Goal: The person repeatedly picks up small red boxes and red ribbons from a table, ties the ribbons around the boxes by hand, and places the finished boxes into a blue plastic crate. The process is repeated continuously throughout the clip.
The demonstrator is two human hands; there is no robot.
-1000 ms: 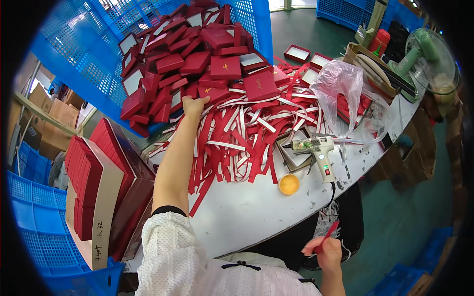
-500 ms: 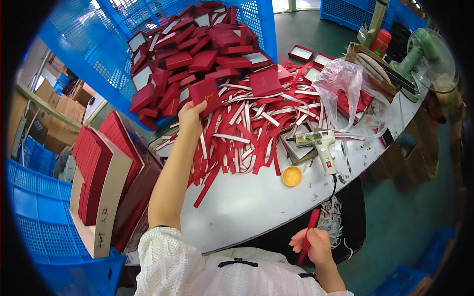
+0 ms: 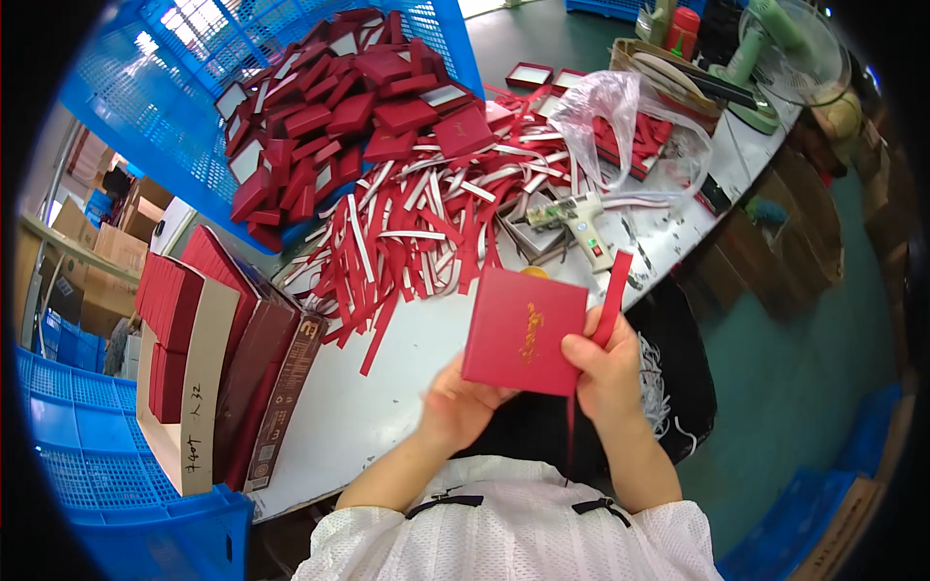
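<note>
A red square box lid [image 3: 528,329] with gold lettering is held up in front of my body, its lettered face toward me. My left hand [image 3: 457,409] grips it from the lower left, with the fingers hidden behind it. At the right edge my right hand [image 3: 608,373] presses its thumb on the lid. A red ribbon strip [image 3: 614,295] is pinched in that same hand, its upper end sticking up and a tail hanging below. Beyond the lid lies a glue gun [image 3: 584,232] on the white table [image 3: 339,416].
Many ribbon strips [image 3: 373,247] are heaped on the table. A blue crate [image 3: 155,126] of red boxes [image 3: 354,111] stands behind. Cartons of red pieces [image 3: 172,320] are at left. A plastic bag [image 3: 601,111] and a green fan [image 3: 765,48] stand at far right.
My left hand has brought the red lid from the pile back toward my body. My right hand has risen with the ribbon and now touches the lid. The view has shifted rightward.
</note>
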